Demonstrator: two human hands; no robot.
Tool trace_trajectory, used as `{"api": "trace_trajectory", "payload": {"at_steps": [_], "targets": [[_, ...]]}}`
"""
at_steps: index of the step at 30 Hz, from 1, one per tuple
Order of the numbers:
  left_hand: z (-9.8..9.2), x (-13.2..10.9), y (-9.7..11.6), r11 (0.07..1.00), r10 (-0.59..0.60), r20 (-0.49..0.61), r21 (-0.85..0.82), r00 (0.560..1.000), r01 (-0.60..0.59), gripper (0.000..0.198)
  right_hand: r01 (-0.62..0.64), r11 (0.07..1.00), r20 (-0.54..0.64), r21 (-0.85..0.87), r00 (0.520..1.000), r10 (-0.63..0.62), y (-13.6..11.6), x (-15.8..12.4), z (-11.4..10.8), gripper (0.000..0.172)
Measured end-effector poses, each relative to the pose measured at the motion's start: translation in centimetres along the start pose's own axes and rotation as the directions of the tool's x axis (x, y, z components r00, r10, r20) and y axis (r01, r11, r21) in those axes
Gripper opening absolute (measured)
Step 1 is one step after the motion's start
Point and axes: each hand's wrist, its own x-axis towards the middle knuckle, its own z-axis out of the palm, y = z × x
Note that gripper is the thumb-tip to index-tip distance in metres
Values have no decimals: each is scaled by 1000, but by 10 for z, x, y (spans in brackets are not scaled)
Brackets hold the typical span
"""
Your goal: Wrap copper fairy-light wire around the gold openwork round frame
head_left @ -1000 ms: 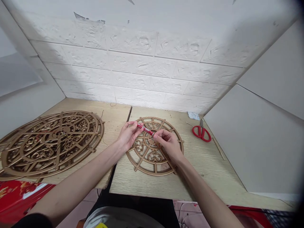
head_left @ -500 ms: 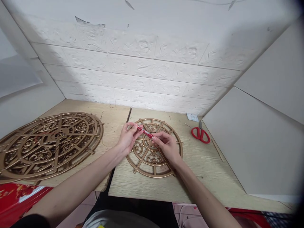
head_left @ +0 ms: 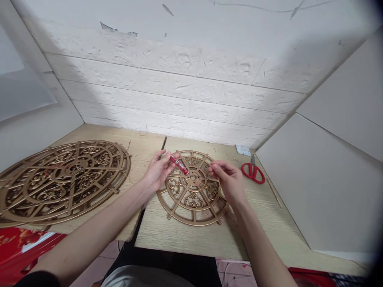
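Note:
My left hand [head_left: 158,170] grips a small red-and-white squeeze tube [head_left: 180,165] between thumb and fingers, its narrow nozzle slanting down to the right. Beneath the nozzle lies a round gold openwork panel [head_left: 194,221] with scrollwork and a ring at its centre; it rests flat on the pale wooden table [head_left: 167,239]. My right hand [head_left: 228,177] hovers over the panel's right side, apart from the tube. Its thumb and fingertips are pinched together, and whatever is between them is too small to make out.
Several similar gold panels [head_left: 89,211] are stacked at the left, with loose thin wire or thread on them. Red-handled scissors [head_left: 253,173] and a thin stick [head_left: 274,193] lie at the right, near a white board [head_left: 323,191]. A small wrapper [head_left: 243,150] sits by the brick-patterned wall [head_left: 167,95].
My right hand has left the tube's end and moved right, still pinched. The tube's nozzle now shows, and my left hand has kept hold of the tube, shifting slightly left.

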Motion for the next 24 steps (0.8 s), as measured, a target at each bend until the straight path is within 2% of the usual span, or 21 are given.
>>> {"api": "trace_trajectory", "payload": {"at_steps": [3, 5, 8, 10, 12, 16, 24], "targets": [[-1, -1, 2, 993, 46, 137, 106, 990, -60, 19, 57, 998, -87, 29, 995, -54, -1, 4, -10, 10], [-1, -5, 1, 950, 114, 270, 253, 956, -185, 22, 75, 997, -80, 20, 994, -73, 1, 5, -10, 8], [0, -12, -5, 791, 155, 444, 479, 883, -380, 24, 82, 997, -17, 11, 996, -82, 4, 4, -4, 8], [0, -15, -10, 699, 142, 510, 556, 849, -450, 26, 54, 999, 21, 3, 998, -54, 8, 1, 2, 10], [-1, -16, -14, 659, 129, 552, 573, 824, -487, 26, 12, 1000, 49, -3, 999, -12, 10, -2, 8, 12], [0, -17, -16, 700, 119, 600, 514, 791, -496, 28, -26, 1000, 97, -13, 995, 27, 11, -8, 18, 16], [5, -23, -13, 808, 70, 588, 441, 806, -391, 28, -51, 999, 178, -9, 983, 52, 5, -14, 28, 14]]}}
